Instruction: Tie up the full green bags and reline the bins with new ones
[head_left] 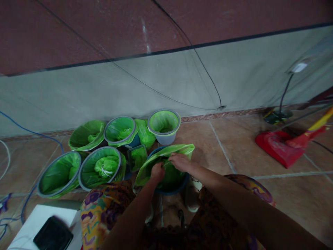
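A blue bin (171, 190) stands on the tiled floor right in front of me, with a bright green plastic liner bag (166, 154) draped over its mouth. My left hand (157, 172) is closed on the near edge of the bag, pinching the plastic. My right hand (180, 161) lies on the bag just to the right, fingers curled over its edge. Both forearms reach forward from the bottom of the view over my patterned clothing (104, 208).
Several more bins lined with green bags stand to the left and behind, such as a grey-rimmed one (101, 168) and a pale one (164, 126) by the wall. A red dustpan (275, 147) lies at right. Blue cables (26, 132) and a dark device (53, 234) sit at left.
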The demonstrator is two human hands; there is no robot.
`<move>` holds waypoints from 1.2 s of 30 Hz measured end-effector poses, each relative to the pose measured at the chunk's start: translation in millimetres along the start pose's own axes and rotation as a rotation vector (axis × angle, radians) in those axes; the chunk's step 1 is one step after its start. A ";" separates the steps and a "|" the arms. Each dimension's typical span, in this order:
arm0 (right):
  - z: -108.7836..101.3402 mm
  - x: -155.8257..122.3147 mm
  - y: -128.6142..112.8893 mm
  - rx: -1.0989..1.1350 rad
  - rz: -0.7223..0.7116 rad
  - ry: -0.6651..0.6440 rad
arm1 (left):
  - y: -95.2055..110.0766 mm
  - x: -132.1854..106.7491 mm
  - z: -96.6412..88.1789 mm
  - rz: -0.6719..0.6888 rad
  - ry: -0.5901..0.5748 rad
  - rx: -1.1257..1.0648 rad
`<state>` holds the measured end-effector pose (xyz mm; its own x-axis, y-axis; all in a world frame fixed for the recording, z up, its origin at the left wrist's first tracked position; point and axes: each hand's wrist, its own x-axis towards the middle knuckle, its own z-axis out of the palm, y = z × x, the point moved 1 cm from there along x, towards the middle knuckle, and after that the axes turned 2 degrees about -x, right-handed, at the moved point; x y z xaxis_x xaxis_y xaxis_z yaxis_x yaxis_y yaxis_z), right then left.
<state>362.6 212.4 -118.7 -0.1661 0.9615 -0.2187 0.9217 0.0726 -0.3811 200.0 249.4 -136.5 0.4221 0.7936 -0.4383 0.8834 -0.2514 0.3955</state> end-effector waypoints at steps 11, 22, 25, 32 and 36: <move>-6.1 -10.3 -22.8 -0.112 -0.063 -0.076 | -0.6 -19.6 0.5 0.091 0.099 -0.201; -40.3 2.9 -20.1 0.417 -0.033 0.243 | 3.5 -32.8 -1.8 0.102 0.041 0.112; -52.2 3.9 -19.9 0.658 0.036 0.326 | 7.5 -36.6 -4.2 0.134 0.054 0.179; -48.8 0.4 -17.7 0.837 0.302 0.154 | 13.8 -24.6 -34.5 0.149 0.440 -0.031; -50.9 1.5 -19.4 0.474 0.261 0.132 | 4.5 -3.8 -55.7 0.009 0.526 0.128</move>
<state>362.4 225.9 -66.0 0.1197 0.9589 -0.2574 0.6631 -0.2702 -0.6981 191.0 276.2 -88.1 0.3000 0.9530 0.0414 0.9116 -0.2992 0.2818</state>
